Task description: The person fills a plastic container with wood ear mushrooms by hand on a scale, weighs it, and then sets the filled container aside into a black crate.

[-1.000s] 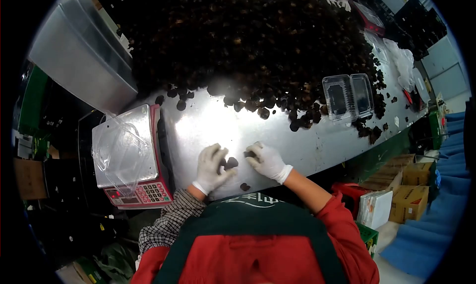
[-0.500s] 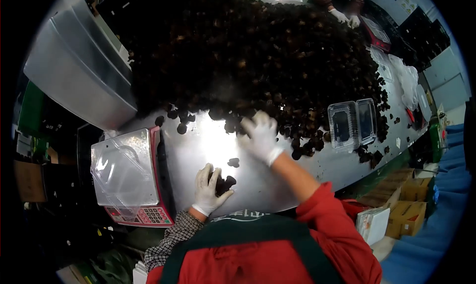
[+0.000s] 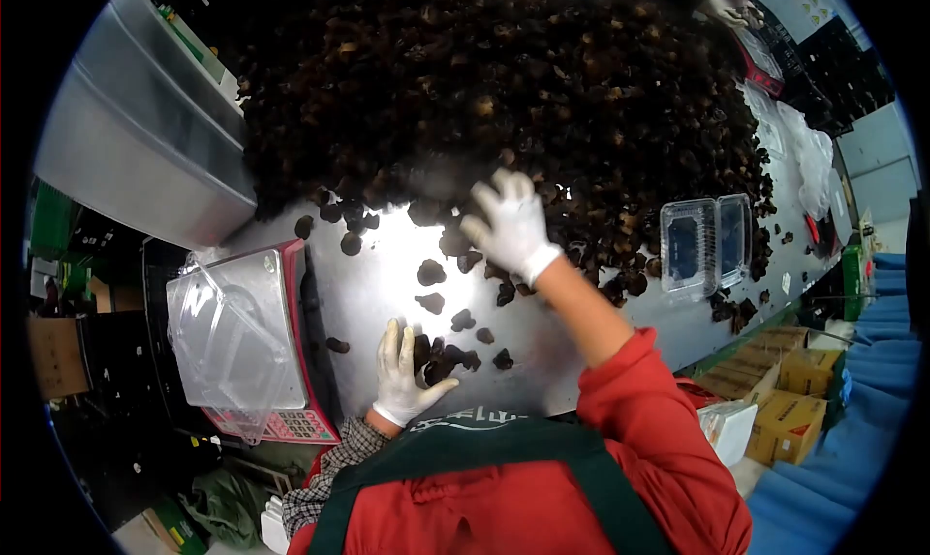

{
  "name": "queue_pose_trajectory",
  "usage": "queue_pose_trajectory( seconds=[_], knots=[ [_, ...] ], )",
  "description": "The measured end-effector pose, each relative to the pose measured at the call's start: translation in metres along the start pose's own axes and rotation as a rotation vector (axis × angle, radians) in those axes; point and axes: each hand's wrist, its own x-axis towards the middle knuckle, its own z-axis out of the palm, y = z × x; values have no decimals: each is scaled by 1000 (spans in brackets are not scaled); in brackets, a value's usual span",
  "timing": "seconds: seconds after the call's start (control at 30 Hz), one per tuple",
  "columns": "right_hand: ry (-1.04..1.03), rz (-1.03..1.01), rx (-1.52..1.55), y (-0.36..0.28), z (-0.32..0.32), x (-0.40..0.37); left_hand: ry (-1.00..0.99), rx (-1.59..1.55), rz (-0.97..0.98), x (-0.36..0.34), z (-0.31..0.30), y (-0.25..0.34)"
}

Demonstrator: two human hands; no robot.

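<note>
Steel sheeting covers the desk (image 3: 387,284) in front of you and glares under the light. Your left grip (image 3: 402,376), in a white glove, lies flat on it with the fingers stretched and the thumb spread, so it is open and holds nothing. A small cluster (image 3: 446,356) of dark mushrooms lies just to its right, touching the glove between the fingers and the thumb.

Your right grip (image 3: 509,228), also gloved in white, reaches farther out. It is at the near edge of the big heap (image 3: 504,90) of the same dark mushrooms, which fills the far half of the desk. Its fingers curl down over the heap's edge, and I cannot tell whether they have closed on any pieces. Between your two grips a few loose mushrooms (image 3: 431,272) lie scattered, apart from one another.

To your left a red-edged scale (image 3: 281,424) stands near the left grip, with a clear plastic tray (image 3: 228,332) lying on its platform. To your right an opened clear clamshell box (image 3: 707,245) sits against the heap's edge, well apart from both grips. A steel bin (image 3: 136,138) stands at the far left. At the far right end of the heap another person's gloved hand (image 3: 722,8) shows.
</note>
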Motion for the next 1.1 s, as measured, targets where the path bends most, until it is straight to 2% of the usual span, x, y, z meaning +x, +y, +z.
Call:
queue_pose_trajectory(
  seconds=[0.1, 0.17, 0.23, 0.3, 0.33, 0.37, 0.4, 0.43, 0.47, 0.5, 0.57, 0.63, 0.7, 0.77, 0.83, 0.9, 0.97, 1.03, 1.1],
  knots=[
    [-333, -54, 159, -59, -11, -63, -9, -26, -1, 0, -1, -1],
    [-282, -214, 344, -82, -33, -98, 9, -40, 8, 0, -3, -1],
    [-223, -218, 435, -77, -61, -99, 40, -76, -15, 11, -12, 5],
    [-85, -109, 369, -39, -77, -80, 115, -97, -42, 34, -19, 13],
    [60, 12, 275, -13, -73, -71, 157, -83, -53, 49, -19, 13],
    [-125, 90, 279, 19, -85, -42, 201, -68, -66, 67, -18, 12],
    [-85, 196, 127, 40, -91, -28, 242, -5, -25, 91, -15, 8],
    [164, 192, -100, 67, -70, -33, 283, 57, 13, 118, -11, 4],
    [111, 284, -223, 93, -53, -30, 299, 62, -15, 148, -9, 3],
    [39, 334, -251, 99, -46, -28, 317, 66, -41, 179, -8, 2],
    [-151, 346, -152, 68, -43, -30, 262, 159, -204, 232, -3, -4],
    [-104, 176, -185, 27, -27, -55, 79, 189, -386, 257, 4, -15],
    [-222, 54, 135, -15, -31, -84, -1, 210, -332, 248, 15, -29],
    [-302, -128, 183, -63, -51, -112, -47, 247, -179, 207, 17, -26],
    [-282, -265, 530, -73, -60, -137, -68, 71, -48, 145, 13, -20],
    [-228, -229, 619, -63, -84, -115, 22, 10, -39, 99, -6, 2],
    [-118, -153, 488, -29, -76, -82, 119, -59, -77, 82, -16, 6],
    [-50, -46, 325, -5, -58, -31, 175, -35, -89, 97, -20, 1],
    [93, -22, 68, -2, -25, 11, 236, 76, -90, 130, -19, -6]
  ],
)
